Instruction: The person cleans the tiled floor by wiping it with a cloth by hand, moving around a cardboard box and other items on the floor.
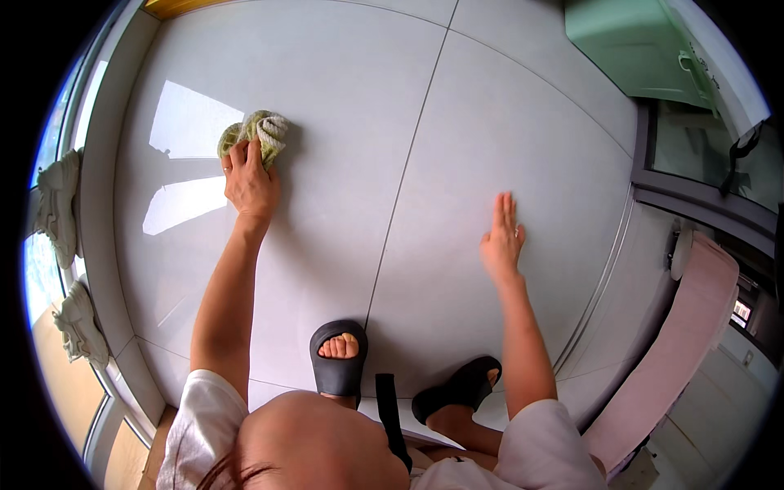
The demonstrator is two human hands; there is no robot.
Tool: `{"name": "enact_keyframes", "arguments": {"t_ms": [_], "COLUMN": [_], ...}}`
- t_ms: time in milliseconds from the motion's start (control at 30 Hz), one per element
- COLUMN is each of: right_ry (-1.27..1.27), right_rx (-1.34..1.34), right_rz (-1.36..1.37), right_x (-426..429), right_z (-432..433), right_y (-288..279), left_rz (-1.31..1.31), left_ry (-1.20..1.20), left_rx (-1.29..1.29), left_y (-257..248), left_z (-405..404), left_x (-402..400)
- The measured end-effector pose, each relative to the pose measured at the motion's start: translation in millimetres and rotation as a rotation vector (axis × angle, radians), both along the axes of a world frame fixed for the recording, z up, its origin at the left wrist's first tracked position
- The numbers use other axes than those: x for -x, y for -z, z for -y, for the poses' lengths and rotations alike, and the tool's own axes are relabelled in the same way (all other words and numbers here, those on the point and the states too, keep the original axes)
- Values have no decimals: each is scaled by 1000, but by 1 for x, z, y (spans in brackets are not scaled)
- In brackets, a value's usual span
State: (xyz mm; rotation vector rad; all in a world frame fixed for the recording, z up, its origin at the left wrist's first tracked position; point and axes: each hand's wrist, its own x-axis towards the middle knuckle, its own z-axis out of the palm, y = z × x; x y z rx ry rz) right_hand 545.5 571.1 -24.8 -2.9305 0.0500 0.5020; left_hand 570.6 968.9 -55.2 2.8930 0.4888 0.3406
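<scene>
My left hand [250,184] grips a bunched green and white cloth [263,135] against the grey tiled floor [343,122], beside bright patches of reflected light. Over the tile to the right, my right hand [504,236] holds nothing; its fingers are stretched out and lie close together, with the thumb a little apart. Whether it touches the floor I cannot tell. Black slippers are on my feet, the left one [340,364] near the grout line and the right one [456,392] below my right hand.
Pale shoes [60,208] stand on the window ledge at left. A green bin or box [637,55] is at top right, above a dark-framed glass panel [692,147]. Pink fabric [680,349] hangs at right. Something yellow [177,6] shows at the top left edge.
</scene>
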Motion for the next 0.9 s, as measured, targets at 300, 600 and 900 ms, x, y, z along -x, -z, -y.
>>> {"name": "enact_keyframes", "arguments": {"t_ms": [300,600,900], "right_ry": [289,387,426], "right_rx": [-35,-88,-46], "right_rz": [624,639,592], "right_x": [63,78,71], "right_z": [69,77,78], "right_y": [25,50,36], "left_rz": [204,-78,-59], "left_ry": [155,182,967], "left_rx": [142,770,297], "left_y": [-20,-36,7], "left_z": [50,229,354], "left_x": [-98,-274,-165]}}
